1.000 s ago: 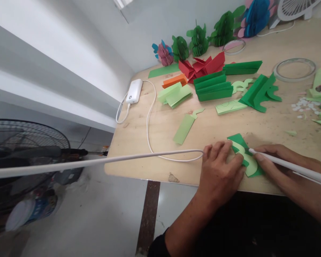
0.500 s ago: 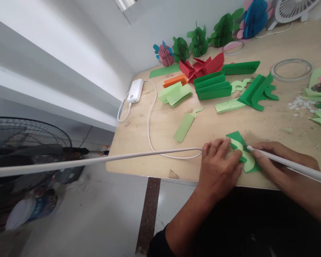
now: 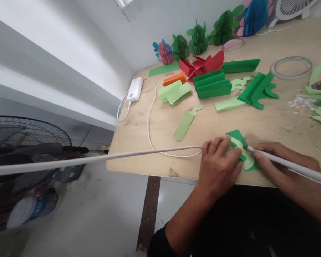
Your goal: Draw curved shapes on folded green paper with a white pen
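Observation:
My left hand (image 3: 216, 162) presses a light green curved paper cutout (image 3: 248, 159) down with bent fingers, near the table's front edge. Under the cutout lies a folded dark green paper piece (image 3: 238, 135), whose corners show around it. My right hand (image 3: 280, 162) is closed around a white pen (image 3: 291, 164). The pen's tip touches the paper along the cutout's edge. Part of both papers is hidden beneath my left fingers.
Behind my hands lie folded green papers (image 3: 212, 85), red papers (image 3: 203, 66), light green papers (image 3: 175, 92) and tape rolls (image 3: 291, 76). A white power bank (image 3: 135, 89) sits at left, its cable (image 3: 149, 125) looping across the table. Paper animals (image 3: 199, 40) line the wall.
The pen tip and right hand have barely shifted at the cutout's edge. My left hand stays on the paper. The whole view has moved slightly.

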The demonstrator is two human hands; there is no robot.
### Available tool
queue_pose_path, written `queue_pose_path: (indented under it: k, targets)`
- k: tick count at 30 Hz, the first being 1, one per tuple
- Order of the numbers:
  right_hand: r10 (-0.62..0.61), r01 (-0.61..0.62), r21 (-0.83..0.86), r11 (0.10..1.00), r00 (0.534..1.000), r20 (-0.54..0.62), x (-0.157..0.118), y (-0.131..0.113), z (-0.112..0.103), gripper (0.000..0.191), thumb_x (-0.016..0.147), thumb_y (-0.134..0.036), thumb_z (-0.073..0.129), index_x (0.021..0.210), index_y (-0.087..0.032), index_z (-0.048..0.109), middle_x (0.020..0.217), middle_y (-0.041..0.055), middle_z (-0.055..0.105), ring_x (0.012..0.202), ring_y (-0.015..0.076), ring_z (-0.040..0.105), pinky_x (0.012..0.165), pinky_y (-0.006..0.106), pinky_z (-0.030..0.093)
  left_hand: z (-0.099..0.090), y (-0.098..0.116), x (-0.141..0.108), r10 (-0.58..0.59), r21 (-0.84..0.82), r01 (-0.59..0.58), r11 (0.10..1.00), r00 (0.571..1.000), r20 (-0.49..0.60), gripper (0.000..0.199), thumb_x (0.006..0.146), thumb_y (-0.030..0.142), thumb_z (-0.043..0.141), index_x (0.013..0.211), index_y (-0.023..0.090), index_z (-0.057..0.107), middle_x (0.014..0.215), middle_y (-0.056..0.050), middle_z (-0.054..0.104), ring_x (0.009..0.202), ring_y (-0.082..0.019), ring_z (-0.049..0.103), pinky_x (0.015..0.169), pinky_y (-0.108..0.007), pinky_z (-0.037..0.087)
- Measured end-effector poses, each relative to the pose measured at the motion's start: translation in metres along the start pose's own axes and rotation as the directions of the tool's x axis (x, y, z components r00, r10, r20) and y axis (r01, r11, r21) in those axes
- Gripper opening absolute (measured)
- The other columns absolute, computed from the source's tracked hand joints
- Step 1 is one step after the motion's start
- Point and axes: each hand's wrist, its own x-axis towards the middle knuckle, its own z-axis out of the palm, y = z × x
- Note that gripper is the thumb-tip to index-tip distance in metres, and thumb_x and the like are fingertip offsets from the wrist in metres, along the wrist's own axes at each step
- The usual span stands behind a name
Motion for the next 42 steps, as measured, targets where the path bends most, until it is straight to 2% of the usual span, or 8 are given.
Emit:
queue_pose_path:
  k: [11,16,23,30,42]
  targets:
    - [0.084,-0.084,0.014,0.996,0.996,0.018,-0.002,-0.002,-0.002,0.037,0.084,-0.061,0.051,0.081,-0.029,0.069,0.078,-0.0009,0.076,0.071,0.0182,0.072,0.057,0.028,0.053,0.000,0.000,-0.001,0.000,-0.009,0.000,1.000,1.000,-0.005,0.022,0.096,0.037,0.056,0.112,0.026,0.067,0.137,-0.007,0.060,0.127,-0.025,0.050,0.106,-0.044,0.036]
    - [0.092,-0.094,0.027,0.995,0.995,0.043,-0.003,-0.004,0.000,0.035,0.083,-0.060,0.052,0.080,-0.029,0.069,0.078,-0.0016,0.076,0.075,0.0181,0.073,0.061,0.027,0.054,0.000,0.001,0.000,-0.002,-0.011,0.002,1.000,1.000,-0.008,0.022,0.095,0.036,0.057,0.112,0.026,0.067,0.138,-0.007,0.060,0.128,-0.025,0.050,0.106,-0.044,0.036]
    - [0.105,-0.112,0.059,0.992,0.989,0.099,0.007,0.000,-0.004,0.041,0.080,-0.066,0.052,0.077,-0.029,0.069,0.077,0.0001,0.075,0.068,0.0182,0.070,0.059,0.029,0.053,0.000,0.000,0.000,-0.002,-0.001,0.002,1.000,1.000,0.008,0.022,0.095,0.037,0.057,0.112,0.027,0.068,0.138,-0.007,0.060,0.127,-0.025,0.051,0.107,-0.045,0.036]
    - [0.185,-0.200,0.060,0.978,0.964,0.192,0.013,0.006,-0.009,0.050,0.075,-0.075,0.053,0.078,-0.028,0.070,0.079,0.0008,0.076,0.068,0.0190,0.071,0.057,0.030,0.052,0.001,0.000,-0.001,-0.005,-0.017,0.005,1.000,1.000,0.001,0.023,0.096,0.037,0.055,0.113,0.026,0.067,0.139,-0.007,0.059,0.128,-0.025,0.050,0.106,-0.044,0.036]
    - [0.194,-0.198,0.014,0.980,0.971,0.142,0.005,0.005,-0.010,0.049,0.076,-0.074,0.051,0.078,-0.028,0.069,0.077,-0.0003,0.075,0.066,0.0180,0.070,0.055,0.029,0.051,0.000,0.000,-0.001,-0.004,-0.013,0.004,1.000,1.000,-0.005,0.022,0.095,0.036,0.058,0.112,0.026,0.067,0.137,-0.007,0.061,0.127,-0.025,0.051,0.106,-0.044,0.037]
